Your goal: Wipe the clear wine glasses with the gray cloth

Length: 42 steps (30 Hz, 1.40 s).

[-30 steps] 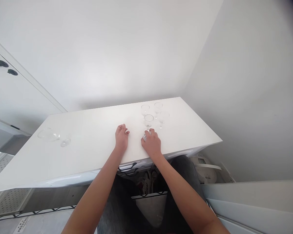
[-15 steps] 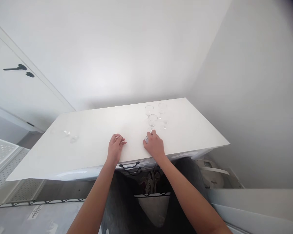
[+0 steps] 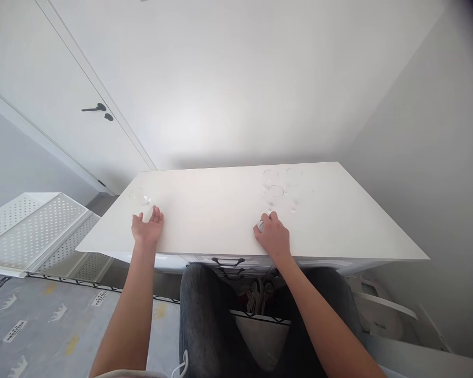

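My left hand (image 3: pixel 147 227) is near the left end of the white tabletop, palm turned up with thumb and fingers apart. Just beyond its fingertips is a clear glass (image 3: pixel 140 196), faint against the white; whether they touch I cannot tell. My right hand (image 3: pixel 274 234) rests on the table right of the middle, its fingers closed round a small whitish object (image 3: pixel 260 226), mostly hidden by the hand. Right behind it stands a clear stemmed glass (image 3: pixel 276 192), with two more glass rims, a left one (image 3: pixel 270 177) and a right one (image 3: pixel 295 174), farther back.
The white table (image 3: pixel 208 210) backs onto a wall, with black drawer handles (image 3: pixel 228 262) under its front edge. A white perforated rack (image 3: pixel 35 226) stands at the left. My knees (image 3: pixel 199 294) are close under the front edge. A door handle (image 3: pixel 94 108) shows at upper left.
My left hand has moved left from the middle of the table to the glass at the left end and opened palm up. The right hand keeps its hold. The view has shifted left.
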Available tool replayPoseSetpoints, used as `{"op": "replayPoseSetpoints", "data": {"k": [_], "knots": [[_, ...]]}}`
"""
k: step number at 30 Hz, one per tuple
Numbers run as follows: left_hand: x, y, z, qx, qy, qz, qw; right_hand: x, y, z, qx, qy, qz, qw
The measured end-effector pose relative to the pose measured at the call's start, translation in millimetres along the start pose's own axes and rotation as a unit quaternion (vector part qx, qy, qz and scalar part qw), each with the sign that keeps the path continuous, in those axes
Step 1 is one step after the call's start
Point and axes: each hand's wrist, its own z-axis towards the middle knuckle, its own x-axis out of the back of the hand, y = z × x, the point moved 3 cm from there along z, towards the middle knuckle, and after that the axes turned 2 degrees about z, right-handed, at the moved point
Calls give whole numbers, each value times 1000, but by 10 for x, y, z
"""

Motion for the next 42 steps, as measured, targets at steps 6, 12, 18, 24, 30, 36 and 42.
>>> {"op": "replayPoseSetpoints", "data": {"k": [6,12,18,24,30,36,42], "knots": [[-228,33,161,-6,-140,-16,990,10,2,-3,5,0,-2,1000],[-522,33,39,-98,-174,29,979,29,-19,-5,13,26,21,999],[-946,-444,-379,-110,-241,134,955,15,-56,16,34,20,36,999],[-1259,-1165,-855,-208,-265,262,904,43,-65,58,41,19,63,997],[-1212,-1600,-1168,-180,-294,363,866,106,-41,95,85,-10,165,983],[-1147,-1607,-1206,-187,-321,425,825,207,-30,66,142,-46,260,954],[-1148,-1613,-1286,-157,-393,462,780,234,-94,14,207,-44,296,931]]}}
